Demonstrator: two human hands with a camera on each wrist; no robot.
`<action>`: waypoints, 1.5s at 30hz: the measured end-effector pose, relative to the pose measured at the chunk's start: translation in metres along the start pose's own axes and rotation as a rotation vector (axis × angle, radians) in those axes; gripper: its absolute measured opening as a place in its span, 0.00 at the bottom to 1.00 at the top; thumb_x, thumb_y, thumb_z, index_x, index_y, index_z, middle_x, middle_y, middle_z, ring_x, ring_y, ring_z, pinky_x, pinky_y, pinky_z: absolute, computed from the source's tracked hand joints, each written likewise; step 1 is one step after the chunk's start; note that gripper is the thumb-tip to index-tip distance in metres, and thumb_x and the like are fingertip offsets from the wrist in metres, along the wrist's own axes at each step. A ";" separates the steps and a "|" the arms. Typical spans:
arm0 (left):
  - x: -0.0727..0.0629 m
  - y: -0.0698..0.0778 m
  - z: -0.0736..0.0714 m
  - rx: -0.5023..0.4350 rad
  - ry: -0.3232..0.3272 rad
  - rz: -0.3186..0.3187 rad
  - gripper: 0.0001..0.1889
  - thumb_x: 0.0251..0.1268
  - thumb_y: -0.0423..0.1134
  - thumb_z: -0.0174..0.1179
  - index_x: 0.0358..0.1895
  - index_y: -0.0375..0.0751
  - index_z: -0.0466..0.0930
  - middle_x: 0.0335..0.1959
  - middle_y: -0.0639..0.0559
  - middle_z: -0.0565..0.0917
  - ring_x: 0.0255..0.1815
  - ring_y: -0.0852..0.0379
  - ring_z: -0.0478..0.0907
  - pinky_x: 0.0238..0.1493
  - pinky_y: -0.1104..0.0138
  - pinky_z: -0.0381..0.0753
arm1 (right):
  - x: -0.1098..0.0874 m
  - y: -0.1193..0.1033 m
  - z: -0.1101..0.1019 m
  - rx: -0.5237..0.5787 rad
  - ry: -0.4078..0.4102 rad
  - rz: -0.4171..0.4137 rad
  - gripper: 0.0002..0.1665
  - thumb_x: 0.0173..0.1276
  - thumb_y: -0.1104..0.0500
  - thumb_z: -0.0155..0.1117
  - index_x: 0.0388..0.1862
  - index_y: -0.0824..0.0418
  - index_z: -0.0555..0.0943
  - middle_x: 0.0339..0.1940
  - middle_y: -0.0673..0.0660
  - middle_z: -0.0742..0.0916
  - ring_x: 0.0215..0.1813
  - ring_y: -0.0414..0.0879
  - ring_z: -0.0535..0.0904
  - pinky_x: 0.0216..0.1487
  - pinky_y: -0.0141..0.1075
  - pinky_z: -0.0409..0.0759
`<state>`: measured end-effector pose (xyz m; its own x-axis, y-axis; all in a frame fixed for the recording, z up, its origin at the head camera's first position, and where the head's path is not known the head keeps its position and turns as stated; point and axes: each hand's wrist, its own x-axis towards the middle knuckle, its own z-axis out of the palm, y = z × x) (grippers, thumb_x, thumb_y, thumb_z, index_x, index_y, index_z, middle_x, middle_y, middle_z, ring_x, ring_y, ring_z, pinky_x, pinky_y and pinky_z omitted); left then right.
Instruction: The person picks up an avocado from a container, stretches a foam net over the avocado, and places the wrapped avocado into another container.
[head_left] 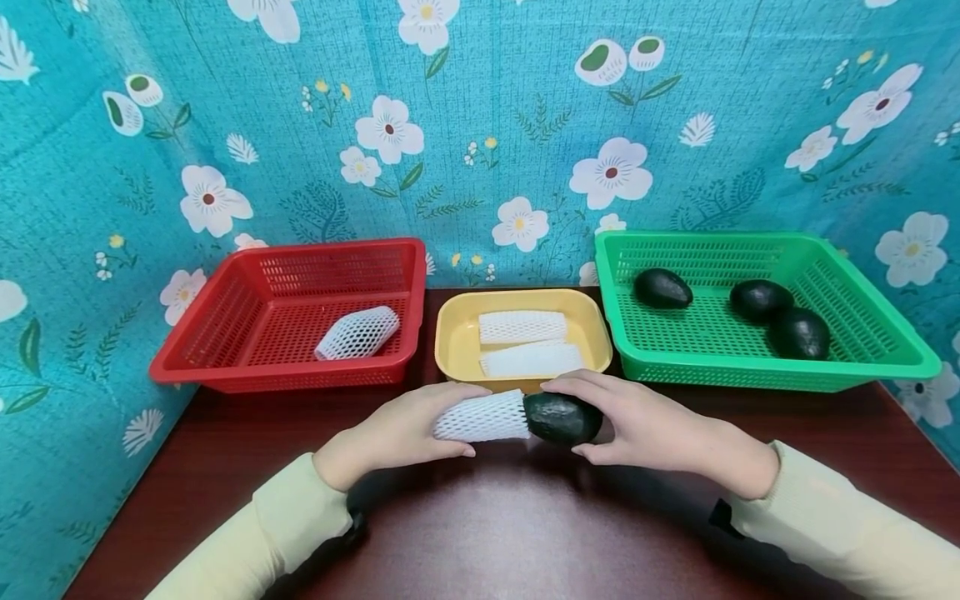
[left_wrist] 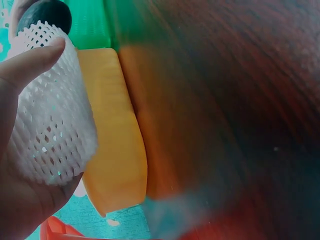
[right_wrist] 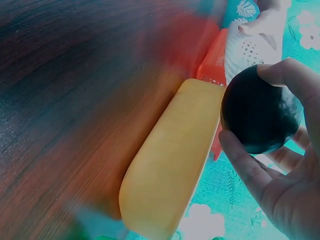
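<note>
My left hand grips a white foam mesh sleeve, its thumb along the near side. A dark avocado is held by my right hand, fingers over the top and thumb below. The avocado's left end meets the sleeve's open right end in the head view. In the left wrist view the sleeve hangs loose and hollow toward its lower end, with the avocado at its far mouth. The right wrist view shows the avocado mostly bare between thumb and fingers.
Behind the hands stands a yellow tray with two flat foam sleeves. To its left, a red basket holds one sleeved avocado. A green basket on the right holds three bare avocados. A flowered cloth hangs behind.
</note>
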<state>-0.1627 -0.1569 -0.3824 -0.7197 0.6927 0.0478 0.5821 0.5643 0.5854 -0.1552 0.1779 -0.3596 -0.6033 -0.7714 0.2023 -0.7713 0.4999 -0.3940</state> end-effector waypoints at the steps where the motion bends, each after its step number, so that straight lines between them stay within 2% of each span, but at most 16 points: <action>1: 0.001 0.000 0.000 0.001 0.002 0.008 0.38 0.57 0.46 0.77 0.71 0.53 0.72 0.62 0.57 0.78 0.57 0.61 0.74 0.57 0.62 0.80 | 0.001 0.000 0.000 0.005 -0.002 -0.002 0.43 0.60 0.56 0.79 0.73 0.57 0.71 0.65 0.50 0.79 0.54 0.40 0.78 0.50 0.38 0.82; 7: 0.007 0.003 0.000 0.020 0.016 0.068 0.37 0.58 0.46 0.77 0.71 0.51 0.73 0.62 0.56 0.79 0.57 0.60 0.74 0.58 0.61 0.79 | 0.004 0.000 0.002 0.045 -0.017 0.022 0.43 0.61 0.55 0.79 0.73 0.57 0.70 0.65 0.49 0.79 0.51 0.38 0.76 0.50 0.37 0.81; 14: 0.012 0.006 0.002 0.019 0.037 0.099 0.34 0.59 0.45 0.76 0.69 0.49 0.75 0.59 0.56 0.81 0.54 0.61 0.76 0.56 0.63 0.80 | 0.006 0.000 0.004 0.192 -0.017 0.106 0.42 0.58 0.59 0.80 0.68 0.55 0.69 0.54 0.49 0.82 0.30 0.41 0.78 0.39 0.39 0.82; 19: 0.016 0.009 0.003 0.024 0.059 0.118 0.31 0.60 0.45 0.75 0.67 0.48 0.77 0.58 0.55 0.82 0.53 0.61 0.77 0.56 0.64 0.80 | 0.008 0.001 0.008 0.218 0.008 0.093 0.42 0.57 0.60 0.80 0.67 0.56 0.68 0.51 0.49 0.82 0.38 0.40 0.78 0.42 0.40 0.82; 26: 0.021 0.012 0.007 0.014 0.081 0.111 0.30 0.59 0.43 0.76 0.65 0.47 0.79 0.56 0.55 0.84 0.52 0.61 0.78 0.56 0.64 0.80 | 0.010 0.002 0.012 0.200 0.044 0.072 0.43 0.55 0.61 0.82 0.67 0.57 0.68 0.56 0.49 0.80 0.50 0.40 0.77 0.49 0.35 0.79; 36: 0.021 0.014 0.012 0.015 0.151 0.118 0.27 0.58 0.42 0.77 0.62 0.45 0.81 0.53 0.55 0.85 0.50 0.61 0.79 0.55 0.64 0.81 | 0.010 0.004 0.015 0.268 0.101 0.055 0.42 0.56 0.61 0.83 0.65 0.58 0.69 0.56 0.51 0.81 0.51 0.42 0.79 0.50 0.33 0.80; 42: 0.022 0.018 0.012 0.006 0.143 0.127 0.26 0.58 0.42 0.77 0.61 0.45 0.82 0.52 0.55 0.86 0.49 0.61 0.79 0.55 0.64 0.81 | 0.010 0.006 0.016 0.274 0.138 -0.038 0.42 0.55 0.64 0.82 0.66 0.58 0.70 0.57 0.51 0.81 0.50 0.41 0.79 0.52 0.31 0.79; 45: 0.022 0.019 0.011 0.008 0.143 0.121 0.27 0.59 0.43 0.76 0.62 0.45 0.81 0.53 0.55 0.86 0.50 0.61 0.80 0.55 0.64 0.81 | 0.010 0.006 0.015 0.289 0.158 -0.043 0.42 0.56 0.64 0.81 0.67 0.58 0.70 0.58 0.51 0.80 0.52 0.42 0.80 0.54 0.32 0.80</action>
<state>-0.1630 -0.1255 -0.3791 -0.6905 0.6851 0.2319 0.6699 0.4850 0.5621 -0.1630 0.1669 -0.3738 -0.6129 -0.7076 0.3518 -0.7211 0.3187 -0.6152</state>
